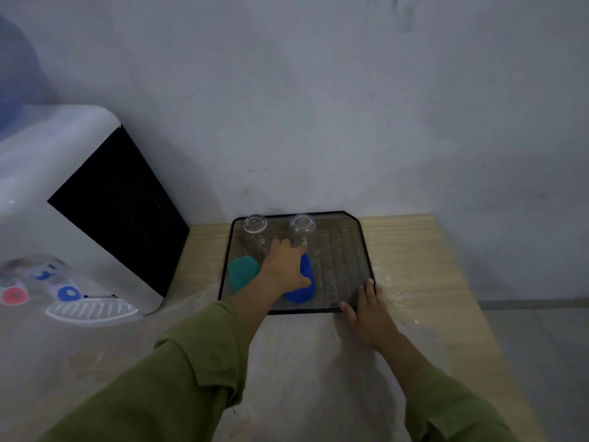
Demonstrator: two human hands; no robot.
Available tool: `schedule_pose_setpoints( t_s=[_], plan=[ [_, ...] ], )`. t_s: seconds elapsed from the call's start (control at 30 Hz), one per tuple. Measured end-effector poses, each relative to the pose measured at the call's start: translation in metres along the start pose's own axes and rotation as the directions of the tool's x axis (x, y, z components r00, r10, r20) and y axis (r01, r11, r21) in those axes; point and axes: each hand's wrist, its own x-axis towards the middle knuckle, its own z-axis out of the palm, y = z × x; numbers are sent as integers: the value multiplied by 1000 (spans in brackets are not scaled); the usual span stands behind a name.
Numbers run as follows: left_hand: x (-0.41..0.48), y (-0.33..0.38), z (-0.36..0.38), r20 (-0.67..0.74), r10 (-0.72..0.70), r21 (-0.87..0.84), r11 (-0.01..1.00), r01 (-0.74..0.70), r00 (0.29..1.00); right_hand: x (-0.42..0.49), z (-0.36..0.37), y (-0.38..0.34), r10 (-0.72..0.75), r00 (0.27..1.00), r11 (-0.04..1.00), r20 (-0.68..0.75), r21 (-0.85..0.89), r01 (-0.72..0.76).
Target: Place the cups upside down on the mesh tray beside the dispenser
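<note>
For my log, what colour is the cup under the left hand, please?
Blue plastic cup, head view.

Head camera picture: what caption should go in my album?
Left hand setting blue cup on mesh tray; right hand steadies it.

The mesh tray [342,250] is black, its wire weave showing as a fine grey lattice of small holes. On it, one cup [243,271] is teal green and another cup [304,287] is bright blue; two glasses, the left glass [255,226] and the right glass [302,226], are clear and colourless. The counter [414,250] is pale yellowish wood with faint grain lines and whitish smudges. The dispenser [79,237] is white with a black side panel dotted with tiny holes, a red tap [14,295], a blue tap [68,294] and a white slatted drip grille [92,311]. Both sleeves [178,384] are olive green. The wall [318,90] is plain grey.
</note>
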Motion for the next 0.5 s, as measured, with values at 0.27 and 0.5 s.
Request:
schedule_pose_setpoints(
  t_s=[0.27, 0.5],
  plan=[
    [-3, -2, 7, -26, -14, -66, 998, 12, 1000, -3, 1, -1, -5, 999, 1000, -32, -1, 5],
    [-10, -8, 8, -45, -8, -84, 996, 4, 999, 1, -10, 0, 4, 1000, 998, -1, 57, -4]
  ],
)
